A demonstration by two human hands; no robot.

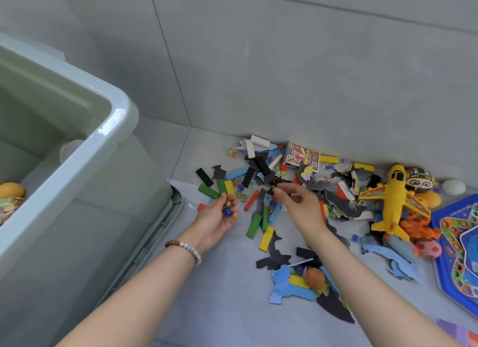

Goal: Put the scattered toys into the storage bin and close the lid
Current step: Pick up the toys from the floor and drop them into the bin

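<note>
Left hand (217, 213) is palm-up, fingers half curled into a cup. It holds a dark blue glass marble (227, 212) and a yellowish one just above it. Right hand (297, 204) is palm-down; thumb & forefinger pinch a small black toy piece w/ red bits (274, 184) just over the pile, other fingers loosely folded. Too small to tell what the piece is.

The pale green plastic storage bin (113, 129) stands open, no lid on, to the left of both hands, w/ its rim above hand level. A burger-like toy (11, 196) sits inside. A ridged grey-green edge (175, 202) at the bin's foot is prob the lid; can't tell if it's under or beside the bin.

Most of the toys are on the floor, to the right: coloured wooden blocks (254, 225), a yellow plastic plane (393, 204), a blue game board (460, 243).

The key relation is that the bin lies left & up. The left hand is nearer, so it needs only a short lift over the rim, kept cupped so the marbles don't roll out. The right hand is farther, so it'd have to cross past the left or go second.
</note>
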